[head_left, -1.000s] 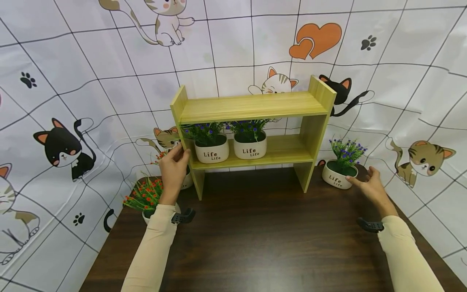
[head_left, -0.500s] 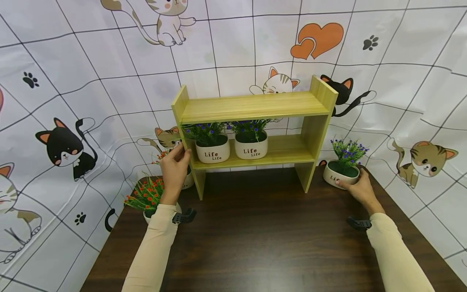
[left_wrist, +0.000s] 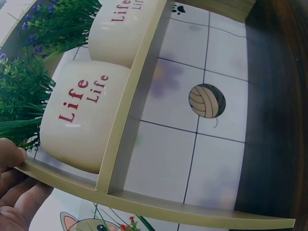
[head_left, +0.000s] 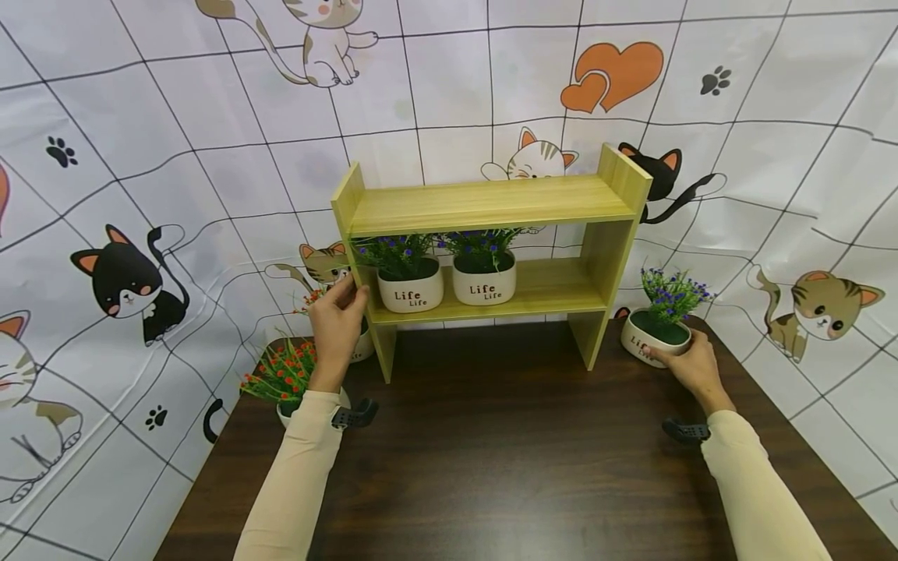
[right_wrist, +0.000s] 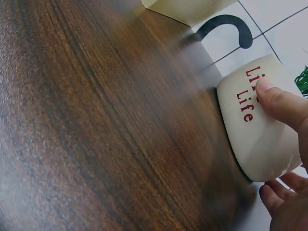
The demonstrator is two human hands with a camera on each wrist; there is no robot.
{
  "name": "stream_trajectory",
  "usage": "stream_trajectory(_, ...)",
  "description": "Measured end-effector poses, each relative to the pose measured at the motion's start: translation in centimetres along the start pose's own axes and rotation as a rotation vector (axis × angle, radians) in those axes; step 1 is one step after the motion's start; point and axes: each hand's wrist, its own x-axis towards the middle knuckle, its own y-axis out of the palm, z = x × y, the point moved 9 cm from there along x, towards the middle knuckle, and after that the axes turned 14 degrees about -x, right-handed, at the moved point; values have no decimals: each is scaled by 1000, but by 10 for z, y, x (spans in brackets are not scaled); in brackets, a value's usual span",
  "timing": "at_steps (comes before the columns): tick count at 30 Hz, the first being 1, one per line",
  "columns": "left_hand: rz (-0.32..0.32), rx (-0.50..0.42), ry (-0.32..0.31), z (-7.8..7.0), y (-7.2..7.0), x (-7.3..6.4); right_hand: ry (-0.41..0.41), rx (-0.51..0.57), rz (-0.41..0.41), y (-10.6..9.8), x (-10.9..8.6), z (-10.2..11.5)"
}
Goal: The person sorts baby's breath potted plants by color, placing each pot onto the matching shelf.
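A white flowerpot point(head_left: 655, 336) with purple flowers stands on the table to the right of the wooden shelf point(head_left: 491, 204). My right hand point(head_left: 694, 368) holds this pot, thumb over the red "Life" lettering and the other fingers round its right end. At the shelf's left side panel, my left hand point(head_left: 337, 323) grips the upright edge between thumb and fingers. Two matching purple-flowered pots, the left one point(head_left: 410, 287) and the right one point(head_left: 484, 282), sit side by side on the shelf's lower board; the top board overlaps their flowers in the head view.
Left of the shelf, behind my left arm, stands a pot with orange-red flowers point(head_left: 286, 374). Another red-flowered pot point(head_left: 363, 347) is partly hidden by my hand. A cat-patterned wall sheet point(head_left: 449, 93) encloses the dark wooden table point(head_left: 505, 452).
My right hand has moved left from beside the right-hand pot and taken hold of it; the pot now tilts slightly. The left hand keeps its place on the shelf.
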Motion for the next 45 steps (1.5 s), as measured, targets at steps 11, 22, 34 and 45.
stream_trajectory(11,7,8,6,-1,1,0,40,-57,44,-1,-1,-4)
stream_trajectory(22,4,13,5,0,1,0,22,-30,2,-10,-3,4)
stream_trajectory(34,5,-5,-7,1,0,0,6,-20,-11,-31,-8,13)
stream_trajectory(45,1,-8,7,1,0,0,-30,-20,-49,-56,-17,21)
